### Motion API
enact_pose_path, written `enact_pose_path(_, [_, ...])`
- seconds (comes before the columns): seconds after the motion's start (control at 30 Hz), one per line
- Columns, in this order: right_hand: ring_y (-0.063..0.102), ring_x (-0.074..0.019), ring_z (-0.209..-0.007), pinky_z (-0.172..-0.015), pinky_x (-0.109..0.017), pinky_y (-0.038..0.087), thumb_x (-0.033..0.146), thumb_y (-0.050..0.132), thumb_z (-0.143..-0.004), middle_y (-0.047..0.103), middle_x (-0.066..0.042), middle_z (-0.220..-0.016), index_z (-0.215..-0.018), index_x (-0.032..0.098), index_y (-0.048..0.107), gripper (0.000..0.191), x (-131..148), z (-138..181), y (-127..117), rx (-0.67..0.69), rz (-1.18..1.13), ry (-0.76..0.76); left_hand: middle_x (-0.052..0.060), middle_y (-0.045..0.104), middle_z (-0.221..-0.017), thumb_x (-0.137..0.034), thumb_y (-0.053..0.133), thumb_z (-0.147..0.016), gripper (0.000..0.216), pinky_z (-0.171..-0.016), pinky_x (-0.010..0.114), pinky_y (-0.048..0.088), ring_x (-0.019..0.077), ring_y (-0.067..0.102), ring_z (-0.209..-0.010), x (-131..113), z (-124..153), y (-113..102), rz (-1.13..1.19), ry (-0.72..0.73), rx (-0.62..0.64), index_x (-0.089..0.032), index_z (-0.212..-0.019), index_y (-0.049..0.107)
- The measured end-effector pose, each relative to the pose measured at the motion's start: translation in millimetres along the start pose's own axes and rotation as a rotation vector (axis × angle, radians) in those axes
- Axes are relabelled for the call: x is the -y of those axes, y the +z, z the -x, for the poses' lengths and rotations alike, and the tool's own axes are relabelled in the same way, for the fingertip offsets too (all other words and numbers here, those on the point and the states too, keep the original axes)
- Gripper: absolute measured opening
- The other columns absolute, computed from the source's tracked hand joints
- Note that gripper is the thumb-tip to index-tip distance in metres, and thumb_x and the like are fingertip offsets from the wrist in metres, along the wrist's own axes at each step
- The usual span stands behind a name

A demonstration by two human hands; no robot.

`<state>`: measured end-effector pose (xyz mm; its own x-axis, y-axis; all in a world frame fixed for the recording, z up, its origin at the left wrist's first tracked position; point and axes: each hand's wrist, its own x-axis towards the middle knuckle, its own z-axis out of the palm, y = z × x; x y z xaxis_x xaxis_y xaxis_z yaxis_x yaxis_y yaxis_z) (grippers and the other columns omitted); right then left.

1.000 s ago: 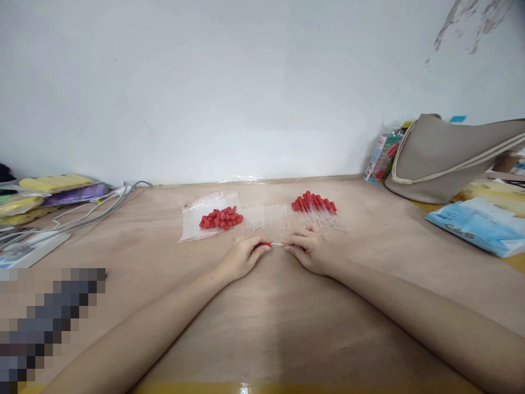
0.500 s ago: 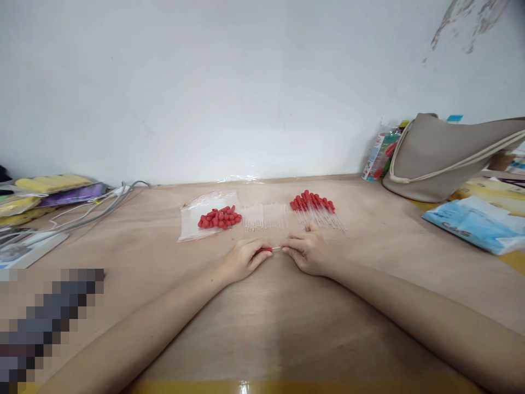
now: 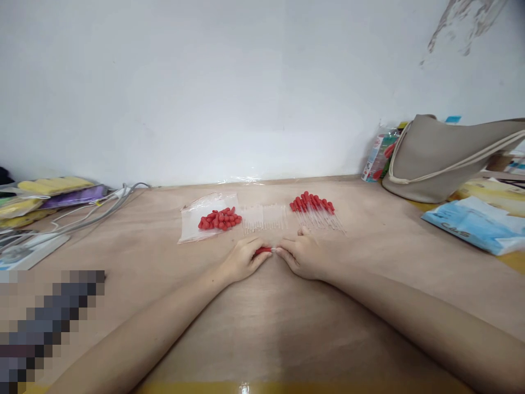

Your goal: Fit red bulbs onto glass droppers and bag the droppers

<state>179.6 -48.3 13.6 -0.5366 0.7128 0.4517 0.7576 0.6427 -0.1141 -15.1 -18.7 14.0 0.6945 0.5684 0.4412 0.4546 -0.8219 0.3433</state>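
Note:
My left hand (image 3: pixel 243 259) pinches a small red rubber bulb (image 3: pixel 263 250) at the middle of the wooden table (image 3: pixel 262 317). My right hand (image 3: pixel 302 255) pinches a thin clear tube whose end meets the bulb; most of the tube is hidden in the fingers. The fingertips of both hands nearly touch. Beyond my left hand lies a heap of loose red bulbs (image 3: pixel 220 218) on a clear plastic bag (image 3: pixel 196 221). A row of bare clear tubes (image 3: pixel 264 217) lies in the middle. Several assembled droppers with red bulbs (image 3: pixel 315 210) lie beyond my right hand.
A grey bag (image 3: pixel 443 156) with cord handles stands at the back right, with a colourful packet (image 3: pixel 379 155) beside it and a blue packet (image 3: pixel 476 223) in front. Grey cables (image 3: pixel 98 210), yellow and purple packets (image 3: pixel 57 189) and papers lie at the left. A white wall backs the table.
My hands have drawn together. The clear tube that showed between the fingertips is now almost wholly covered, its end against the red bulb.

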Motion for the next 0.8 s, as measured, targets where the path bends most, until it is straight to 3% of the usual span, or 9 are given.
enact_pose_path(0.2, [0.055, -0.0135, -0.065, -0.068, -0.028, 0.029, 0.023, 0.042, -0.083, 0.065, -0.003, -0.071, -0.074, 0.018, 0.063, 0.023, -9, -2, -17, 0.058, -0.061, 0.191, 0.005, 0.055, -0.091, -0.028, 0.055, -0.078, 0.033, -0.063, 0.025, 0.046, 0.0118, 0.053, -0.069, 5, 2, -4, 0.001, -0.157, -0.114, -0.017, -0.108, 0.048])
enact_pose_path(0.33, [0.054, -0.0143, -0.06, -0.056, -0.025, 0.031, 0.032, 0.044, -0.08, 0.064, -0.002, -0.066, -0.068, 0.019, 0.063, 0.026, -37, -14, -27, -0.019, -0.113, 0.541, 0.002, 0.054, -0.078, -0.026, 0.054, -0.078, 0.016, -0.062, 0.024, 0.045, 0.0111, 0.051, -0.065, 7, 1, -6, -0.007, -0.175, -0.074, -0.017, -0.092, 0.056])
enact_pose_path(0.43, [0.055, -0.0167, -0.062, -0.06, -0.028, 0.032, 0.036, 0.046, -0.077, 0.064, -0.003, -0.064, -0.063, 0.02, 0.063, 0.027, -56, -31, -24, -0.07, -0.011, 0.737, 0.002, 0.053, -0.077, -0.025, 0.053, -0.079, 0.011, -0.061, 0.024, 0.045, 0.0107, 0.052, -0.066, 7, 0, -5, 0.013, -0.172, -0.054, -0.016, -0.084, 0.057])
enact_pose_path(0.57, [0.056, -0.02, -0.067, -0.069, -0.034, 0.031, 0.037, 0.042, -0.079, 0.063, -0.005, -0.064, -0.059, 0.019, 0.061, 0.033, -64, -54, -8, -0.024, 0.145, 0.807, 0.002, 0.053, -0.077, -0.025, 0.052, -0.079, 0.011, -0.061, 0.023, 0.045, 0.01, 0.052, -0.065, 7, 0, -4, 0.026, -0.165, -0.053, -0.015, -0.082, 0.057])
enact_pose_path(0.8, [0.056, -0.0242, -0.073, -0.074, -0.04, 0.026, 0.041, 0.034, -0.083, 0.063, -0.011, -0.071, -0.072, 0.015, 0.064, 0.041, -67, -67, 12, 0.058, 0.253, 0.829, 0.002, 0.053, -0.076, -0.025, 0.052, -0.08, 0.012, -0.061, 0.023, 0.045, 0.0098, 0.052, -0.064, 8, 2, -5, 0.03, -0.157, -0.046, -0.016, -0.083, 0.058])
